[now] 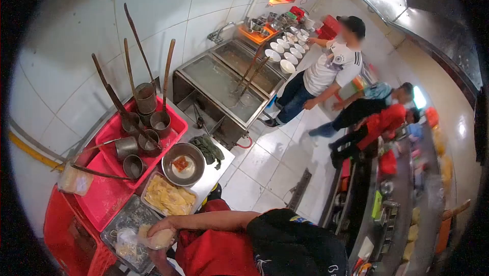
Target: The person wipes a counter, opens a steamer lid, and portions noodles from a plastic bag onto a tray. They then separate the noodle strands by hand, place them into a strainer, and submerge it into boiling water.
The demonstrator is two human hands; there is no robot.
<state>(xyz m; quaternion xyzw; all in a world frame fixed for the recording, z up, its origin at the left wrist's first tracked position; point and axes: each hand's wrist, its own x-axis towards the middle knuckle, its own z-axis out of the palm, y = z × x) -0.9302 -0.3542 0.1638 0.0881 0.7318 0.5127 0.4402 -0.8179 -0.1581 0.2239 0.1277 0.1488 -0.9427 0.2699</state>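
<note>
My right hand (165, 224) is closed at a pale bundle (161, 240) that seems wrapped in clear plastic. Close against it, my left hand (157, 253) is partly hidden, and its fingers are not distinct. Both are over a dark metal tray (119, 221), where a clear plastic bag (127, 243) with pale contents lies. Beside the tray, a container holds flat yellow pieces (168, 197) that look like dough sheets or noodles. A steel bowl (191, 177) next to it contains something white and an orange-red paste.
Several long-handled metal strainers (146, 98) stand in a pink tub (178, 123); their handles stick up. A dark green cloth (206, 151) lies on the counter. Beyond are water vats (214, 82) and white bowls (288, 66). Several people stand near them, including one in a white shirt (333, 64).
</note>
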